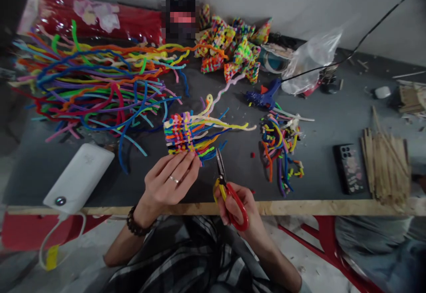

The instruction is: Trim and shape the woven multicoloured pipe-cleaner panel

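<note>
My left hand (172, 175), with a ring on one finger, grips the lower edge of a small woven piece (179, 133) made of many-coloured pipe cleaners. Loose pipe-cleaner ends (216, 129) stick out from its right side in several colours. In my right hand (238, 206) is a pair of scissors (221, 169) with red and yellow handles. The blades point away from me, nearly closed, just right of the lower loose ends and apart from them. My left fingers cover the bottom edge of the weave.
A large heap of pipe cleaners (100, 84) spreads at the left, beside a white power bank (80, 177). Woven bows (233, 44) lie at the back, near a blue glue gun (266, 95) with a black cord. Cut scraps (279, 142), a phone (349, 169) and wooden sticks (386, 164) lie rightward.
</note>
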The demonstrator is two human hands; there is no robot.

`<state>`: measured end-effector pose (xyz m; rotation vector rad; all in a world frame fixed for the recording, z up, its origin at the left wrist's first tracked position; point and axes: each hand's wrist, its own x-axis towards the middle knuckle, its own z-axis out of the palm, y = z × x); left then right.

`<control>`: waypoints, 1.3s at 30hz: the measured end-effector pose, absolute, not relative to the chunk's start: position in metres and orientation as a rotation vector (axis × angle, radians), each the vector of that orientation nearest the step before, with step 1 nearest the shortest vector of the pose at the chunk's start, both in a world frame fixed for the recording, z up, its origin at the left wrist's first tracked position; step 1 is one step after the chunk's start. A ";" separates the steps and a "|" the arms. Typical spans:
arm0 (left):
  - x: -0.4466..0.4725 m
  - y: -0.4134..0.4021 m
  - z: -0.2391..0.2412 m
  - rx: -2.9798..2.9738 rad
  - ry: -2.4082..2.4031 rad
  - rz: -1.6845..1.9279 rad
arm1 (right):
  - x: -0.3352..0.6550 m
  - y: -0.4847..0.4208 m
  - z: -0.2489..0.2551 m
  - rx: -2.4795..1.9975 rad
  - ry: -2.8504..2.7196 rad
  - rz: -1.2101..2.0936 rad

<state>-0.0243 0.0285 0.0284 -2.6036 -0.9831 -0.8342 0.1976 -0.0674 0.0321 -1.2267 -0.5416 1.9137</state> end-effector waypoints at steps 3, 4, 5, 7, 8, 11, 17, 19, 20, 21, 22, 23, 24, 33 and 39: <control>-0.026 0.027 0.027 -2.621 -0.959 -0.859 | 0.195 -0.070 0.031 -1.258 -0.540 1.916; -0.026 0.026 0.026 -2.622 -0.964 -0.877 | 0.195 -0.073 0.030 -1.268 -0.549 1.910; -0.027 0.026 0.025 -2.623 -0.973 -0.887 | 0.194 -0.077 0.029 -1.267 -0.558 1.911; -0.027 0.024 0.023 -2.632 -1.001 -0.883 | 0.190 -0.087 0.027 -1.230 -0.562 1.960; -0.028 0.024 0.023 -2.636 -1.013 -0.872 | 0.188 -0.091 0.026 -1.206 -0.554 1.994; -0.031 0.021 0.024 -2.611 -1.046 -0.881 | 0.179 -0.103 0.029 -1.179 -0.531 2.012; -0.033 0.017 0.033 -2.625 -0.933 -0.838 | 0.172 -0.099 0.042 -1.191 -0.658 2.020; -0.033 0.016 0.034 -2.644 -0.886 -0.822 | 0.173 -0.095 0.043 -1.206 -0.678 1.985; -0.033 0.015 0.034 -2.650 -0.881 -0.822 | 0.173 -0.093 0.043 -1.209 -0.681 1.973; -0.033 0.015 0.034 -2.656 -0.888 -0.830 | 0.174 -0.091 0.043 -1.207 -0.682 1.968; -0.033 0.015 0.034 -2.667 -0.897 -0.845 | 0.174 -0.090 0.043 -1.203 -0.680 1.967; -0.033 0.015 0.034 -2.683 -0.906 -0.858 | 0.174 -0.089 0.042 -1.200 -0.674 1.969; -0.034 0.015 0.033 -2.698 -0.909 -0.868 | 0.174 -0.087 0.042 -1.197 -0.661 1.977; -0.031 0.019 0.029 -2.715 -0.933 -0.931 | 0.168 -0.077 0.036 -1.176 -0.598 1.997; -0.029 0.023 0.030 -2.719 -0.967 -1.010 | 0.173 -0.076 0.035 -1.178 -0.648 2.014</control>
